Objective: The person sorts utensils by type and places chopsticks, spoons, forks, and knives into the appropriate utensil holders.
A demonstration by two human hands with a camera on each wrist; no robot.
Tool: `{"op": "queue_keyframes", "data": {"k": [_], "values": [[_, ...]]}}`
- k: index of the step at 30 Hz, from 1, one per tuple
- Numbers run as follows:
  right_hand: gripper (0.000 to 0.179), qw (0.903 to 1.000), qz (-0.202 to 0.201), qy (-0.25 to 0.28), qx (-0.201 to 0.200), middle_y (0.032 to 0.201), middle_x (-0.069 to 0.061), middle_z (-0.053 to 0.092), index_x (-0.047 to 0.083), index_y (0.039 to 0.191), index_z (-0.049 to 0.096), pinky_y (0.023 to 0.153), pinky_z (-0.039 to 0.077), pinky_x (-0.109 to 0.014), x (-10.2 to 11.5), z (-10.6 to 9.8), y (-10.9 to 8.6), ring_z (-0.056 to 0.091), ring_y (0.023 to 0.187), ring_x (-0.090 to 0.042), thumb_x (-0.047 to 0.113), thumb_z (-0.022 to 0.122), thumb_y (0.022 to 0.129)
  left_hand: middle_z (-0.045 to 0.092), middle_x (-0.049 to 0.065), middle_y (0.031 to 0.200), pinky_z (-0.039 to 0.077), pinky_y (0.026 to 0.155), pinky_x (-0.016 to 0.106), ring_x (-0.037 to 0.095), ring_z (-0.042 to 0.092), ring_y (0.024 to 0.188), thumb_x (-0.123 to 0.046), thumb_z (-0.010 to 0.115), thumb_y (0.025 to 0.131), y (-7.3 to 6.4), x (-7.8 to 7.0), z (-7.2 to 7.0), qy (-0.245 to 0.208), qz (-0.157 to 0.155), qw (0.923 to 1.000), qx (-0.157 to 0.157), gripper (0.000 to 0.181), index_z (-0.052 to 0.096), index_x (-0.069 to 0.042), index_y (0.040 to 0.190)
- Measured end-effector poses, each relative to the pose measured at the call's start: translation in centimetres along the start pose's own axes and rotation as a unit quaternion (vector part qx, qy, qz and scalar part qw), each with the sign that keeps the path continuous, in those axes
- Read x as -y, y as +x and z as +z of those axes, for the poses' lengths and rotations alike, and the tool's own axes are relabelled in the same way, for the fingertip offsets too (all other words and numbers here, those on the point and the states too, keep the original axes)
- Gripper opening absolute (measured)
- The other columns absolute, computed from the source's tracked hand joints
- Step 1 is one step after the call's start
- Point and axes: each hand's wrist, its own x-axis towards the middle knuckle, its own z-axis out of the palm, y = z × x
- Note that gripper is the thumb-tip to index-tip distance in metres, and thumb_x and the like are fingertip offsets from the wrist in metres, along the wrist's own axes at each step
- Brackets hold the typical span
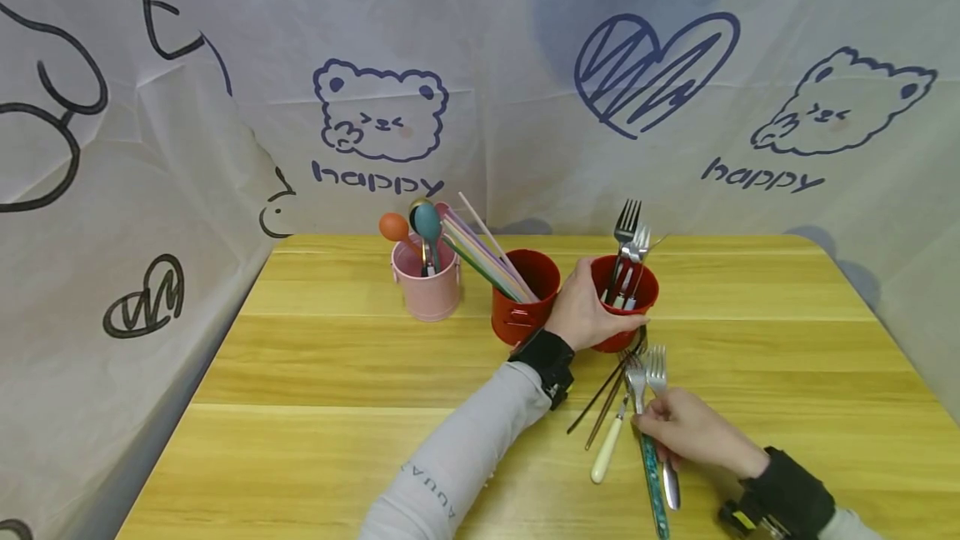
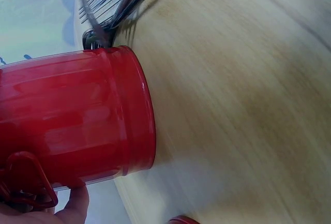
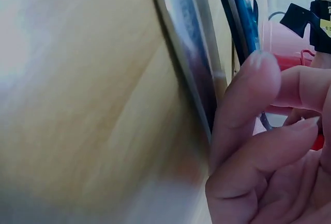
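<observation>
My left hand (image 1: 588, 311) holds the right-hand red bucket (image 1: 615, 342), thumb across its front and fingers at its left side. Several forks (image 1: 628, 252) stand in that bucket, tines up. In the left wrist view, the bucket's wall (image 2: 67, 125) fills the left side. My right hand (image 1: 693, 432) pinches the handle of a teal-handled fork (image 1: 651, 473) on the table. Beneath the same fingers passes an all-silver fork (image 1: 672, 490); its handle (image 3: 189, 48) shows close up in the right wrist view. Left of these lies a cream-handled utensil (image 1: 609, 448).
Thin dark-handled utensils (image 1: 592, 411) lie in front of the held bucket. Another red bucket (image 1: 513, 323), left of my hand, contains pastel straws (image 1: 491, 261). Farther left, a pink bucket (image 1: 427, 298) holds several spoons (image 1: 429, 223). A drawn-on white cloth (image 1: 517, 107) hangs behind the table.
</observation>
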Motion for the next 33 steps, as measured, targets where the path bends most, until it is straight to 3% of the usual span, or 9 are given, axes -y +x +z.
{"op": "queue_keyframes", "data": {"k": [8,14,24,33], "values": [[0.027,0.9998,-0.011,0.010,-0.014,0.060,-0.002,0.061,0.001,0.080,0.061,0.047,0.051,-0.027,-0.5,-0.5,-0.6,0.060,0.049,-0.013,0.016,0.054,0.101,0.058,0.007,0.137,0.052,0.105,0.030,0.020,0.060,0.123,-0.039,0.090,0.073,0.0,0.0,0.0,-0.002,0.000,1.0000,-0.001,0.090,0.039,-0.012,0.143],[0.026,0.9994,0.005,0.015,-0.029,0.062,-0.003,0.062,-0.003,0.088,0.063,0.047,0.050,-0.026,-0.7,-1.0,-1.0,0.060,0.050,-0.012,0.014,0.050,0.101,0.058,0.007,0.137,0.052,0.105,0.030,0.020,0.060,0.123,-0.039,0.090,0.073,-0.1,0.0,0.0,0.000,0.000,1.0000,-0.001,0.091,0.039,-0.012,0.143],[0.028,0.9954,0.024,-0.002,-0.093,0.070,-0.004,0.059,-0.004,0.092,0.061,0.051,0.053,-0.028,0.1,-2.6,-1.2,0.056,0.055,-0.011,0.016,0.046,0.104,0.059,0.007,0.136,0.052,0.105,0.029,0.020,0.060,0.122,-0.040,0.090,0.073,0.0,0.0,0.0,-0.004,0.006,1.0000,0.000,0.091,0.039,-0.012,0.143],[0.028,0.9869,-0.016,-0.028,-0.158,0.083,-0.012,0.068,-0.009,0.107,0.056,0.056,0.058,-0.032,1.3,-4.9,-1.3,0.061,0.061,-0.009,0.013,0.039,0.108,0.059,0.006,0.136,0.053,0.103,0.030,0.020,0.060,0.123,-0.039,0.090,0.073,0.1,0.1,0.1,-0.006,0.001,1.0000,-0.001,0.092,0.039,-0.013,0.144]]}}
